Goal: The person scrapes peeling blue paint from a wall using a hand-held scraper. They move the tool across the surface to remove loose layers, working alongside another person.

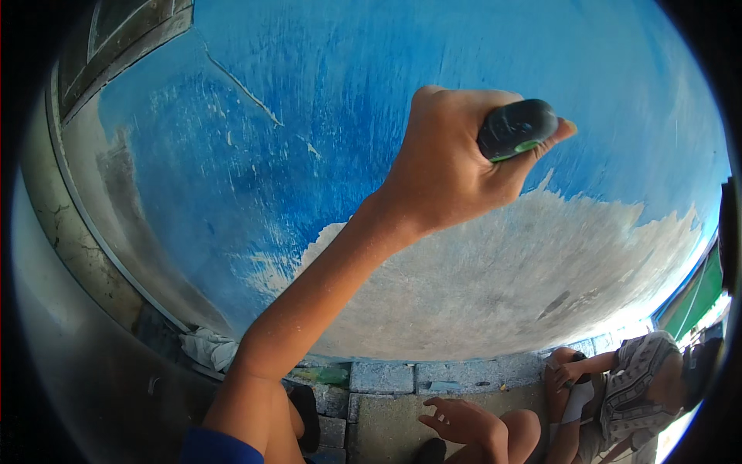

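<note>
My left hand [458, 151] is raised against a painted wall, gripping the black and green handle of a hand tool [517, 129]. The handle's butt end faces me, and the working end is hidden behind my fist. Around the hand the wall has blue paint [348, 116], streaked and scratched; below it lies a ragged-edged patch of bare grey plaster [440, 290]. Low in front of me, my right hand [464, 419] hangs near my bent knee, fingers apart and holding nothing.
A person [632, 383] sits low at the right, a dark object in one hand. Grey paving blocks [382, 378] run along the wall's foot. White crumpled cloth [210, 347] lies at lower left. A wooden door or window frame [139, 52] is at upper left.
</note>
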Motion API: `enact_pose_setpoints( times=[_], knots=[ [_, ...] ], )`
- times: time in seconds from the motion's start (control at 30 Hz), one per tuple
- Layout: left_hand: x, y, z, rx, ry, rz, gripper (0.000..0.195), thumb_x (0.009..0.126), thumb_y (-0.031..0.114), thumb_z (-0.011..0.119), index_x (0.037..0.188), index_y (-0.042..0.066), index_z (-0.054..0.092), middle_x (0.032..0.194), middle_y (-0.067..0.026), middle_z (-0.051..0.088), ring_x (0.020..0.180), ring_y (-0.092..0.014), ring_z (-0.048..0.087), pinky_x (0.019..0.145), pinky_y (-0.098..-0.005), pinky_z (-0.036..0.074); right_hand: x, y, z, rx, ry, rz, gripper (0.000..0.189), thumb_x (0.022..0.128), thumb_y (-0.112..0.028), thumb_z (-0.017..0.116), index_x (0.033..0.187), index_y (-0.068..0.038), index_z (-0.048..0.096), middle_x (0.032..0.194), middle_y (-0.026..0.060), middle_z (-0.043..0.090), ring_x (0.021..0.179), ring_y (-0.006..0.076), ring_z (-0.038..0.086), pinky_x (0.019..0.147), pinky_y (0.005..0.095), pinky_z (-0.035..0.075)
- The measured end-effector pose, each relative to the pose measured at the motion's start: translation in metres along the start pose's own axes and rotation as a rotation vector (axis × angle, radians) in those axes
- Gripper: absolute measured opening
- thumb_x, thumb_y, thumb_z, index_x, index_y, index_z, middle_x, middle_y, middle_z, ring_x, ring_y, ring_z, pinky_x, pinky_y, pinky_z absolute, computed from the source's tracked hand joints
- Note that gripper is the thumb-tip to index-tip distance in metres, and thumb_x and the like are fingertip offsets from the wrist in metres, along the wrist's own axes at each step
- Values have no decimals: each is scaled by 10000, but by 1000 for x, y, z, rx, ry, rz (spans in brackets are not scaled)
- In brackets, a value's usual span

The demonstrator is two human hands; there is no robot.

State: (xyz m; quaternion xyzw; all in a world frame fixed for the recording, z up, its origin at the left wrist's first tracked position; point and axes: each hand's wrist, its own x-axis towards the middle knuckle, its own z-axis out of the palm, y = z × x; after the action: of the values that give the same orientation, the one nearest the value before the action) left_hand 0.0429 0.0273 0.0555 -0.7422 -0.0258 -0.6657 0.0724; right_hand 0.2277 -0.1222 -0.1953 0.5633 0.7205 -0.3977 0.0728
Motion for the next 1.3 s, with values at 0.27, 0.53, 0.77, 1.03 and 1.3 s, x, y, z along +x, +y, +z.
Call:
enact_pose_setpoints(
  times=[0.27, 0.53, 0.77, 1.03, 1.3],
  knots=[
    [-1, -1, 0, 21, -49, 35, 82, 755, 138, 741, 781, 70, 702, 577, -41, 634, 447, -106, 558, 406, -236, 398, -1, 4, 4, -12, 43, -40, 544, 901, -485, 471, 1226, -50, 498, 1062, 185, 624, 1012, 353, 584, 864, 419, 454],
    [7, 10, -7, -35, -3, 111, 148, 774, 171, 733, 691, 68, 667, 529, -31, 594, 419, -100, 523, 389, -238, 371, -2, 5, 5, -4, 44, -24, 533, 899, -477, 473, 1210, -46, 509, 1050, 179, 628, 1004, 354, 585, 857, 425, 457],
    [4, 7, -4, -51, 8, 64, 260, 795, 200, 725, 601, 94, 589, 469, 11, 510, 396, -67, 446, 387, -220, 306, -5, -1, 4, -27, 42, -23, 551, 899, -483, 467, 1219, -37, 501, 1036, 186, 628, 1010, 352, 581, 860, 427, 453],
    [-1, 2, 6, -28, 46, 21, 437, 803, 219, 730, 473, 117, 461, 421, 56, 436, 378, -36, 362, 394, -210, 241, -1, 0, 4, -23, 25, -33, 558, 901, -487, 463, 1228, -37, 496, 1045, 189, 623, 1019, 354, 575, 873, 420, 444],
    [-5, 0, 13, -7, 15, 29, 418, 801, 215, 731, 482, 118, 480, 423, 55, 447, 390, -29, 379, 390, -208, 251, -3, 3, 6, -25, 29, -42, 560, 902, -495, 459, 1221, -37, 499, 1052, 192, 620, 1022, 355, 572, 869, 425, 445]
  ],
)
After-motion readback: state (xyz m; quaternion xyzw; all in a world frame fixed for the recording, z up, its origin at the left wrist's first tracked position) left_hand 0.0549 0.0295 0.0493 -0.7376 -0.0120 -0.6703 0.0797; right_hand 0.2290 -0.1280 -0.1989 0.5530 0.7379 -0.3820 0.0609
